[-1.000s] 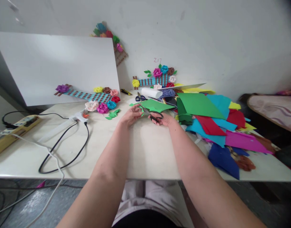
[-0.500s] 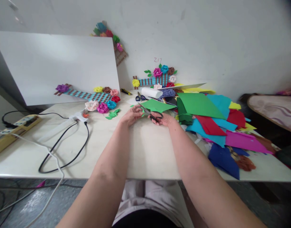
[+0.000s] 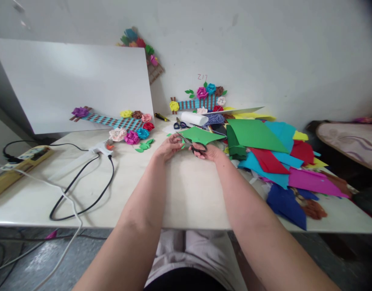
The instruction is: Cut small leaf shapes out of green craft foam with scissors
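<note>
My right hand (image 3: 210, 152) grips black-handled scissors (image 3: 194, 146) whose blades point left toward my left hand. My left hand (image 3: 169, 146) is closed in a pinch on a small green paper piece (image 3: 182, 144) at the scissor blades. Both hands hover over the white table (image 3: 186, 190) just in front of a green paper sheet (image 3: 201, 135). Several cut green paper leaves (image 3: 144, 146) lie to the left of my left hand.
A pile of coloured paper sheets (image 3: 280, 161) covers the table's right side. Paper-flower decorations (image 3: 128, 127) lie by a leaning white board (image 3: 77, 85). A glue gun (image 3: 99, 148) with black cable (image 3: 83, 190), blue scissors (image 3: 179, 124), a white roll (image 3: 194, 118) and a power strip (image 3: 19, 163) are also on the table.
Almost nothing differs: the scissors and both hands have shifted very slightly while staying at the small green piece.
</note>
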Motion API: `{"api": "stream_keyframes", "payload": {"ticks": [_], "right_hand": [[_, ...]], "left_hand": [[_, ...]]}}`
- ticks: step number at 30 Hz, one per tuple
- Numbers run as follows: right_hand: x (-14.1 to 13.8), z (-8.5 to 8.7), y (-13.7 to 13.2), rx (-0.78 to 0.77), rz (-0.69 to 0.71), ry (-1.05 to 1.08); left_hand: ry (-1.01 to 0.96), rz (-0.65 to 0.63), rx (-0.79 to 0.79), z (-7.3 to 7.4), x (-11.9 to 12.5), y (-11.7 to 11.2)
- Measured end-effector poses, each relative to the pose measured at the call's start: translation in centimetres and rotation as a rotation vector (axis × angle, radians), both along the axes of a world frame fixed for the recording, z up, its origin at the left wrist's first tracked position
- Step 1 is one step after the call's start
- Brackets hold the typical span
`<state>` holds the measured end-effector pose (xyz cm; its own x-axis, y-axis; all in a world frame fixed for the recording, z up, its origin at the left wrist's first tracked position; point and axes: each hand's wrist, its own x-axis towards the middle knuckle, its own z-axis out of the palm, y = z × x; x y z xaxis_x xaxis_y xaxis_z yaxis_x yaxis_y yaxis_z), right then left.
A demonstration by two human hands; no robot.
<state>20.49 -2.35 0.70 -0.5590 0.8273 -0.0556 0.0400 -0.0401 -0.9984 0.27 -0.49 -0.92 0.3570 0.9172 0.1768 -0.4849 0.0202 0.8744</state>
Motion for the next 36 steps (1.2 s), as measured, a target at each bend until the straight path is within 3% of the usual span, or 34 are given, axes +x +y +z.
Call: {"api": "stream_keyframes", "payload": {"ticks": [7,12,16,18,23,26,29,32,36], "right_hand": [[-0.5,-0.3,0.3,0.025,-0.043,0.079],[-1.6,1.0,-0.5,-0.032,0.136,0.217],[-2.4,2.3,-1.3,0.067,0.116,0.264],[-2.5,2.9,-1.6,0.126,0.055,0.278],[-1.8,5.1,-2.9,0.245,-0.285,0.197],[-1.5,6.1,-3.3,0.289,-0.313,0.156],[-1.7,6.0,-2.9,0.35,-0.277,0.143],[-2.1,4.6,-1.6,0.427,-0.352,-0.04],[-2.1,2.4,-0.1,0.596,-0.541,-0.599]], "left_hand": [[0.007,0.063,0.027,0.0,-0.1,0.1],[-0.008,0.239,0.042,-0.2,-0.1,0.4],[-0.007,0.288,0.021,-0.6,-0.2,1.0],[0.005,0.286,0.011,-0.6,-0.1,1.0],[0.036,0.29,0.006,-0.5,0.2,0.5],[0.074,0.315,-0.023,-0.5,0.3,0.5],[0.1,0.346,-0.058,-0.4,0.3,0.6],[0.089,0.344,-0.07,-0.3,0.2,0.6],[0.056,0.311,-0.069,-0.2,0.2,0.6]]}}
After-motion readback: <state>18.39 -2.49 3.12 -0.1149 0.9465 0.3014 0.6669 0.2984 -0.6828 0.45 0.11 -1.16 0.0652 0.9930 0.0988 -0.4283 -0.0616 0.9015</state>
